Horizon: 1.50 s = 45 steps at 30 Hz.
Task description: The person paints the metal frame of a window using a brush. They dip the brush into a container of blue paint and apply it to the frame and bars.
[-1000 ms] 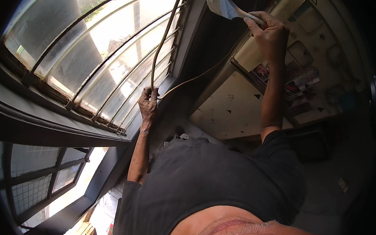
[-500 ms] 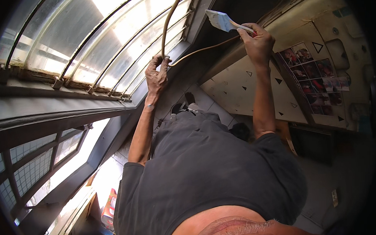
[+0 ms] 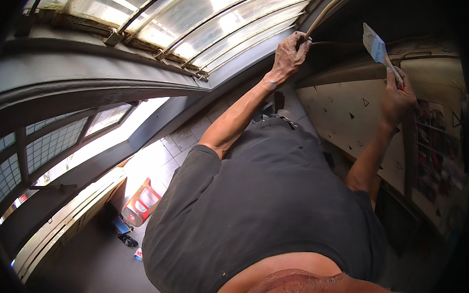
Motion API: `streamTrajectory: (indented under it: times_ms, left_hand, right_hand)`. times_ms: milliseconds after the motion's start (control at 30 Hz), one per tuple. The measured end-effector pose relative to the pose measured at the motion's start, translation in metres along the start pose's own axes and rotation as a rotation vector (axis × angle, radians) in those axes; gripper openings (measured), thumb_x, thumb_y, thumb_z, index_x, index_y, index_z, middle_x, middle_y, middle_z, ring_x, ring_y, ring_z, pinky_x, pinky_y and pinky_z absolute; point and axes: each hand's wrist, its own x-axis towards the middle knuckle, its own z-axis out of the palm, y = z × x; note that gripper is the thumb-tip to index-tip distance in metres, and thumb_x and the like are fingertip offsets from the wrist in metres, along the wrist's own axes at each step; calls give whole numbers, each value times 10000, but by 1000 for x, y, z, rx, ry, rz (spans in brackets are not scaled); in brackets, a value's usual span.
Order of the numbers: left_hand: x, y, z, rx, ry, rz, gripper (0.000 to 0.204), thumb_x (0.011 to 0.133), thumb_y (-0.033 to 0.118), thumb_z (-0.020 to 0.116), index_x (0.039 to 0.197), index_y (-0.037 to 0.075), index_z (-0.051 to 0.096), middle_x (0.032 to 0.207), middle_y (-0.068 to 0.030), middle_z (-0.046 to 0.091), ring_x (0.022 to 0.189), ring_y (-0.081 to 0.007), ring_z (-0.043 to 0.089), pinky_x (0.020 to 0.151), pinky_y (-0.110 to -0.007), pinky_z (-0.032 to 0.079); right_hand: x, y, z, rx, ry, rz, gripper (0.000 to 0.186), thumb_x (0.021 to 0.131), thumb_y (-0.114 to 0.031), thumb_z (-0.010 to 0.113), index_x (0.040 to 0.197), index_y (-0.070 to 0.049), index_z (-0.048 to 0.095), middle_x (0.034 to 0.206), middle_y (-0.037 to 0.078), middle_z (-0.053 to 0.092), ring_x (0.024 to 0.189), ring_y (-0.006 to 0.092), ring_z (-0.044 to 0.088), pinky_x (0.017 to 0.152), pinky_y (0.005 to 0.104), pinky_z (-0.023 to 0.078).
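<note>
A barred window (image 3: 229,21) spans the upper left, and a pale panel with triangle marks (image 3: 337,110) stands at right; between them a person in a dark shirt (image 3: 257,198) raises both arms, hands apart; a red-and-white object (image 3: 141,203) lies on the tiled floor (image 3: 187,143), beside the shirt's left edge; the left hand (image 3: 291,54), fingers pinched on a tan cable (image 3: 333,7), is just beyond the window's lower right corner; the right hand (image 3: 398,97) closes around the handle of a flat brush (image 3: 375,43), bristles up and apart from the cable.

The cable, near upright half a second ago, now slants up to the right; the grips look unchanged, which suggests a shift of stance rather than a break in the work; against the earlier frame, the view turns, the right hand sits lower than the left, and the red-and-white object shows more fully.
</note>
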Motion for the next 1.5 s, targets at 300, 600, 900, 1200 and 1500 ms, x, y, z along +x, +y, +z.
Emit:
streamTrajectory:
  times_ms: [300,600,900,1200,1500]
  left_hand:
    - [19,-28,20,61,132,88,181,926,195,617,1034,52,638,862,-208,658,806,-382,650,702,-406,503]
    - [5,-66,33,114,-62,-88,204,929,219,613,1034,49,650,853,-180,659,798,-340,643,731,-403,496]
    - [-5,-65,22,108,-119,-143,233,928,262,651,974,33,653,801,-117,659,753,-248,635,707,-357,499]
    - [24,30,-3,-86,-10,120,220,886,206,713,1000,42,621,817,-59,658,773,-130,610,716,-303,499]
    - [36,40,-3,-63,-45,131,187,965,169,624,1100,41,629,914,-127,702,885,-208,680,794,-334,523]
  right_hand:
    - [-3,17,-15,92,27,155,162,862,-102,738,967,21,743,865,98,744,733,142,690,676,268,537]
    - [-10,29,-42,257,1,53,101,850,-7,714,910,74,726,931,159,724,668,169,683,526,248,508]
    - [-14,66,-103,217,-268,-91,155,893,14,630,1032,46,693,895,164,675,687,154,624,545,216,451]
    - [-53,80,-54,254,-551,501,176,868,-58,691,1026,19,706,794,51,689,678,94,629,597,222,452]
    - [-98,102,18,312,-528,522,147,835,-86,730,947,9,737,718,33,699,637,90,655,563,237,496]
